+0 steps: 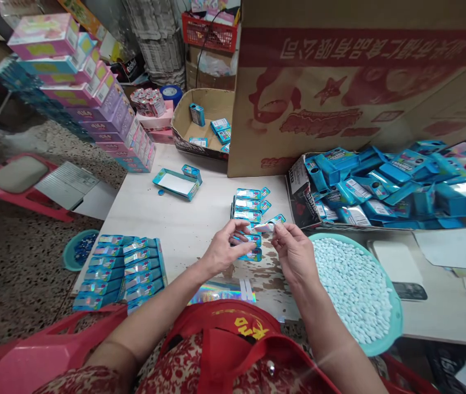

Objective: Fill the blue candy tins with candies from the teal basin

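My right hand [296, 253] pinches one end of a small whitish strip [264, 226], too small to make out fully. Facing it, my left hand [228, 247] has thumb and fingers apart, with nothing visible between them. Both hands are over a row of small blue candy boxes [248, 204] on the table. Some of those boxes have their end flaps [265, 206] sticking out to the right. My left fingers partly cover the nearer boxes. Beside my right wrist stands a turquoise basin [397, 323] full of pale blue candies [351, 284].
Blue boxes [143, 268] stand in two rows at the table's left edge. An opened blue display box [175, 183] lies farther back. A carton of blue boxes [380, 180], a tall brown carton [319, 109], a low cardboard tray [184, 145] and a phone [409, 291] surround the work area.
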{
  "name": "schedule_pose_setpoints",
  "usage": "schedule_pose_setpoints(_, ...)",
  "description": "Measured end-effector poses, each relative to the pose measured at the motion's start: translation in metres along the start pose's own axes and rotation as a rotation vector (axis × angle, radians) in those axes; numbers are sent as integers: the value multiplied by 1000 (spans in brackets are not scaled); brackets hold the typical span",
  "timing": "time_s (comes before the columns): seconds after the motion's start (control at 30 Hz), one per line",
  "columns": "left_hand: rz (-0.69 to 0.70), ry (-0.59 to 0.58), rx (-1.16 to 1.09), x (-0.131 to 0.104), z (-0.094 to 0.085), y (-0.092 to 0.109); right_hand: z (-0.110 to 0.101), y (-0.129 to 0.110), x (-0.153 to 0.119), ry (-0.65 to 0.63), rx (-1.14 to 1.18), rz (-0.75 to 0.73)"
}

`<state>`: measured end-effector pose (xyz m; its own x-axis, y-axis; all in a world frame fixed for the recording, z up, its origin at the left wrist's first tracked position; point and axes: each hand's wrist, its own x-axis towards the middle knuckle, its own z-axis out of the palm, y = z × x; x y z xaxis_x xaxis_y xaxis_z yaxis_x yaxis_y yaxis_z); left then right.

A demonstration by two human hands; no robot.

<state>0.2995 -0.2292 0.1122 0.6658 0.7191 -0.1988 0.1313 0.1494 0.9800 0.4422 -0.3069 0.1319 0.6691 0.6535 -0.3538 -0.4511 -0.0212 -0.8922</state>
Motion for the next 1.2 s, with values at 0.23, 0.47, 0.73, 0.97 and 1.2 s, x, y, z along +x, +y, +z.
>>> schedule_pose_setpoints(0.23, 104, 192, 159, 0, 17, 4, 1, 5, -2, 11, 53, 85)
schedule_pose_setpoints(0.47, 423, 210, 538, 4, 7, 0, -3, 11, -2, 26, 37, 99)
schedule_pose_setpoints(0.73, 791, 36, 1063, 6, -17, -2, -3, 15, -10, 105, -14, 55)
schedule_pose_setpoints(0.97, 626, 467, 1095, 19, -66, 9, -22, -11, -12, 210, 47, -82)
schedule_pose_setpoints(1.2, -62, -83, -202, -5, -4, 20, -6, -26, -20, -60, 249, 165)
